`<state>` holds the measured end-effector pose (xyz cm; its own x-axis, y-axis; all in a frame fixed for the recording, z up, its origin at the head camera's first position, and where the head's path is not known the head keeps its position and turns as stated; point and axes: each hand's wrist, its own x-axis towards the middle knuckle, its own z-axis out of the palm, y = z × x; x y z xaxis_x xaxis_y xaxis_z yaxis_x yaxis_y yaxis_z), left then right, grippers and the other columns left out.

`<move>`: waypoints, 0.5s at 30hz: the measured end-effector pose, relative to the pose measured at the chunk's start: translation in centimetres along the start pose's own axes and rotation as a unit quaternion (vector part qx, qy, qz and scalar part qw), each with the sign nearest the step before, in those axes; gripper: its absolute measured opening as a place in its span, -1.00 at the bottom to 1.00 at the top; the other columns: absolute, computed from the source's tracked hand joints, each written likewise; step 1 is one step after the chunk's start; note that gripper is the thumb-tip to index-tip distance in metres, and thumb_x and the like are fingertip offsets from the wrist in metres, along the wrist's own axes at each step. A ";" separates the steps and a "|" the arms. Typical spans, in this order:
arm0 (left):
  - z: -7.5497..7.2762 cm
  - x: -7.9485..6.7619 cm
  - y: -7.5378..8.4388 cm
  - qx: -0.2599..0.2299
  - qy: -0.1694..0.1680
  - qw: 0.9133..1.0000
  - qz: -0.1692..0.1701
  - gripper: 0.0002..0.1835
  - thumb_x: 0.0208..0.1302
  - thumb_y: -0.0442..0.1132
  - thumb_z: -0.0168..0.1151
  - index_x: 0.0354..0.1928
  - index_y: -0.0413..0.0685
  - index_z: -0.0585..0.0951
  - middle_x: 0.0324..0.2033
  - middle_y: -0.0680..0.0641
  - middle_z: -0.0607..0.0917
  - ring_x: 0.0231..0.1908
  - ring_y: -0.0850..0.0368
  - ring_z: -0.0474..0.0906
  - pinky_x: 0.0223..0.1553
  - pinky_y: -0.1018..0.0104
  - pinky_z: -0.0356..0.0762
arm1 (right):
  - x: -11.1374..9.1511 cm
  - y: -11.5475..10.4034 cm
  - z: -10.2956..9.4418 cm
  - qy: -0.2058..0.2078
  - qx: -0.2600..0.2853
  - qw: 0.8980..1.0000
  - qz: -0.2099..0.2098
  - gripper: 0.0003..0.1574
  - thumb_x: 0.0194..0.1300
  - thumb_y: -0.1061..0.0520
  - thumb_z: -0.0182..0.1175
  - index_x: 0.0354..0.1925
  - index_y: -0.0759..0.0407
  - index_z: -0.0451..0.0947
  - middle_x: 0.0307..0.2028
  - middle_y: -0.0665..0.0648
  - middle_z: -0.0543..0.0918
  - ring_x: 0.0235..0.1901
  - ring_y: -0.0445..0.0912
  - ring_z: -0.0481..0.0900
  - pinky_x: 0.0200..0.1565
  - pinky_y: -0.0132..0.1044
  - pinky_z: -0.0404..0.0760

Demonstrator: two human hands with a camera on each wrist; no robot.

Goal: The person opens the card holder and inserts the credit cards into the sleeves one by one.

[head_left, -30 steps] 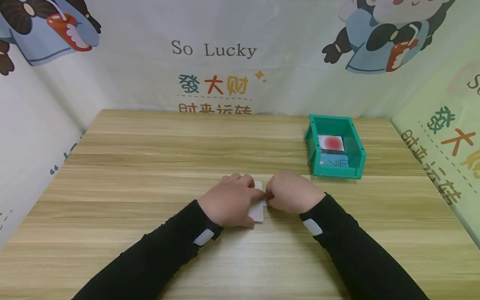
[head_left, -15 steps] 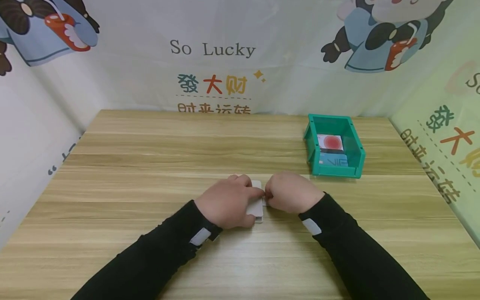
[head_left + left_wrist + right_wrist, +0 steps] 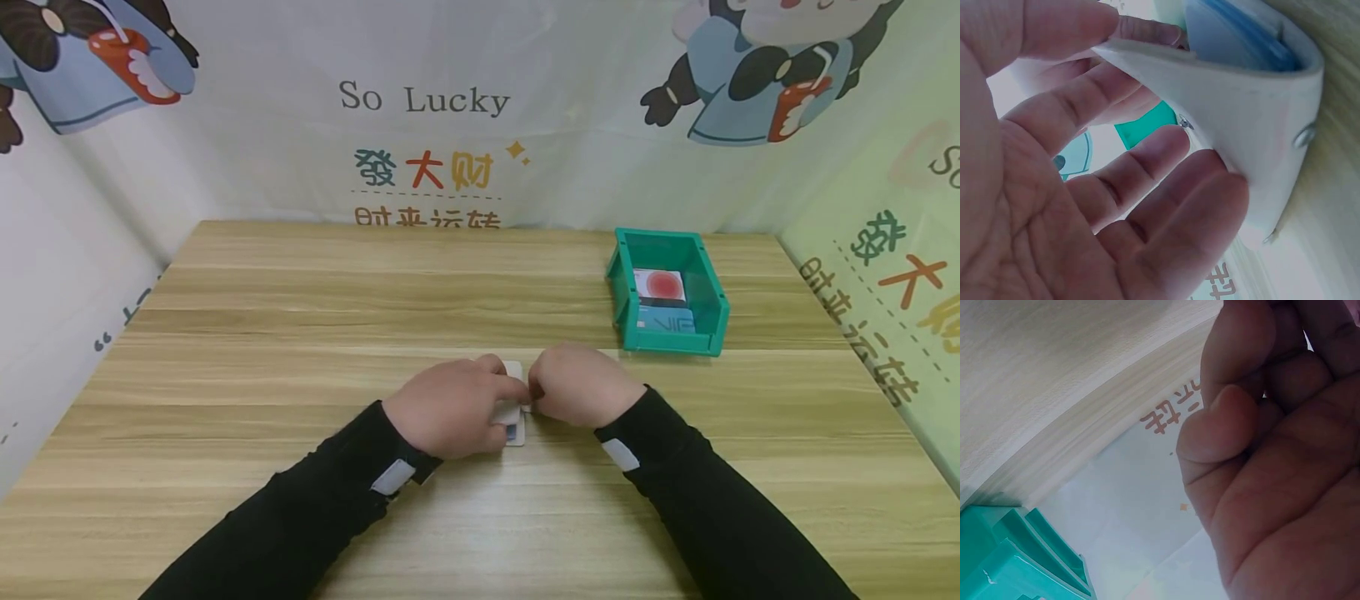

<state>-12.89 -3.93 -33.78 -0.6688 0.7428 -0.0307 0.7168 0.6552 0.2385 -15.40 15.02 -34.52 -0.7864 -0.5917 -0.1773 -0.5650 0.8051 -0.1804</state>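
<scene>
In the head view, your left hand [image 3: 446,408] and right hand [image 3: 585,385] meet at one white wallet [image 3: 507,412] mid-table, probably steadying it from both sides. One green bin [image 3: 671,342] holding two visible cards [image 3: 663,286] sits aside, likely for working room. Left wrist: your bent fingers grip the wallet; two snaps [image 3: 1304,137] show clearly. Right wrist: your fingers curl tightly, seemingly pinching its edge, contact hidden.
</scene>
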 end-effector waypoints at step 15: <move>-2.4 -0.8 -1.0 -0.060 0.021 0.996 -0.068 -0.89 0.24 0.05 0.16 -0.32 0.26 0.51 -0.37 0.17 0.54 -0.47 0.29 0.38 -0.48 0.37 0.42 | 0.0 -0.2 0.1 0.003 -0.003 1.000 0.015 -0.81 0.08 -0.02 0.37 -0.58 -0.07 0.60 -0.68 -0.14 0.50 -0.63 -0.21 0.40 -0.46 -0.34 0.46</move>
<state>-13.55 -5.53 -31.71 -0.7679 0.6398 -0.0317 0.5915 0.7272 0.3483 -15.28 14.86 -34.62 -0.8043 -0.5671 -0.1775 -0.5427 0.8227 -0.1694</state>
